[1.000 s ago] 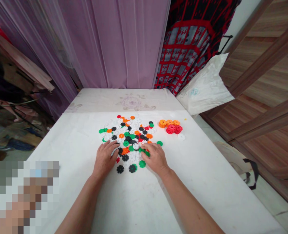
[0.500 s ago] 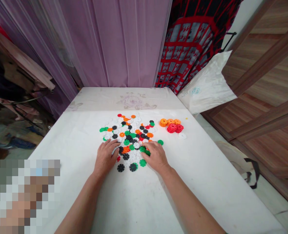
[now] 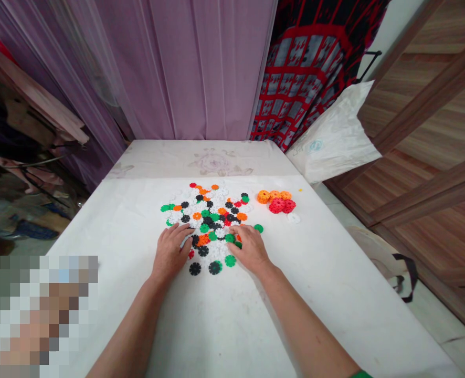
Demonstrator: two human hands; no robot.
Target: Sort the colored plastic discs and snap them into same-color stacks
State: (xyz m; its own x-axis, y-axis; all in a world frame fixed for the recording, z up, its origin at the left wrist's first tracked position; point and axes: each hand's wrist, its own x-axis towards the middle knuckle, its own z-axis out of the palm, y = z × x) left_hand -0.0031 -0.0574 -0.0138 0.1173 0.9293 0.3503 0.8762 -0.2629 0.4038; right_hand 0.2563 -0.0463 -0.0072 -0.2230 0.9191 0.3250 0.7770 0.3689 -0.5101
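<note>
A purple curtain [image 3: 193, 68] hangs beside red-and-black cloth [image 3: 295, 79], near a white bag [image 3: 335, 139]

Soft, diffuse light leaves the tabletop [image 3: 315, 294] brightest mid-frame, some white discs [image 3: 220, 233] (hard to pick out) washing into it, with faint shadow between the forearms [image 3: 303, 320], a dim, blurred left edge and pixelation at lower left.
</note>
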